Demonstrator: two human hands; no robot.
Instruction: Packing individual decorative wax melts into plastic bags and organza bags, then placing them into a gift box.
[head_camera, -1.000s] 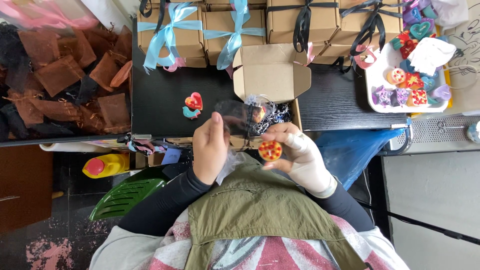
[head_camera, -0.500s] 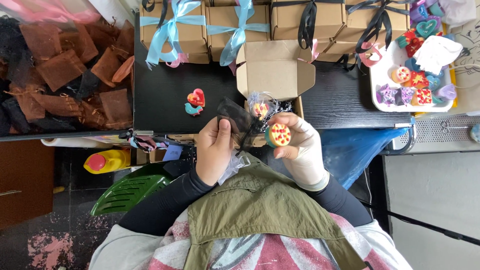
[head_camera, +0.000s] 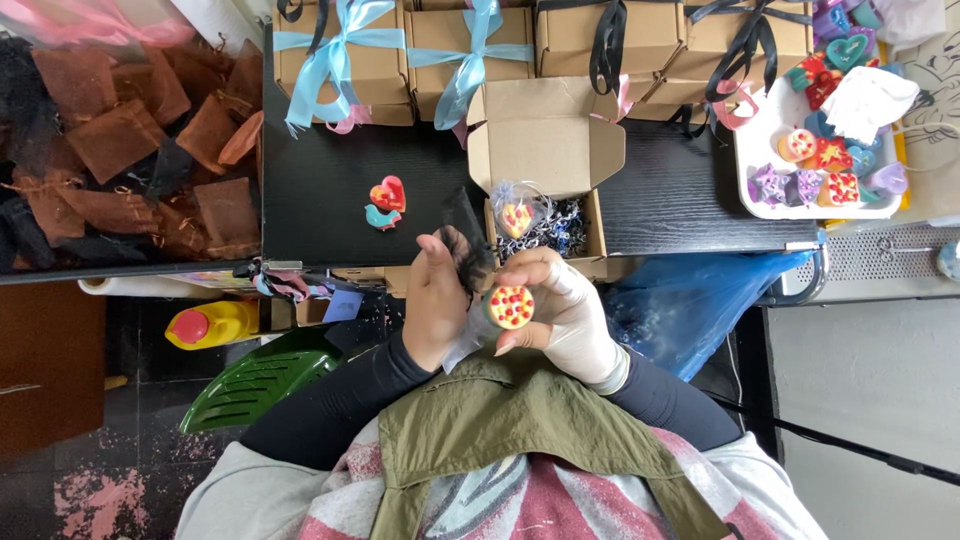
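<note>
- Round soap (head_camera: 511, 307), yellow-topped with red dots and a green rim, sits pinched in our gloved right hand (head_camera: 560, 310), held up just below the counter edge, in front of our chest.
- We have the thumb and fingers of that right hand curled around the soap's rim, its dotted face turned up to the camera.
- Our bare left hand (head_camera: 435, 300) is right beside it, fingers closed on a black mesh pouch (head_camera: 465, 255) that bunches up between the two hands.
- Just above our hands, an open cardboard box (head_camera: 545, 150) stands on the black counter (head_camera: 330, 190), flap thrown back; inside we see dark shredded filler and a wrapped heart-shaped soap (head_camera: 517, 217).
- Left of the box, two small pieces lie on the counter: a red heart soap (head_camera: 389, 193) and, touching it, a teal bird-shaped one (head_camera: 379, 217).
- Along the far edge we see closed boxes tied with blue ribbon (head_camera: 330, 55) and others with black ribbon (head_camera: 607, 45).
- Off to the right, a white tray (head_camera: 750, 160) carries more coloured soaps, well apart from our hands.
- On the left, a heap of brown and black mesh pouches (head_camera: 120, 150).
- Below the counter, a yellow bottle with a red cap (head_camera: 213, 325) lies near a green plastic basket (head_camera: 255, 380).
</note>
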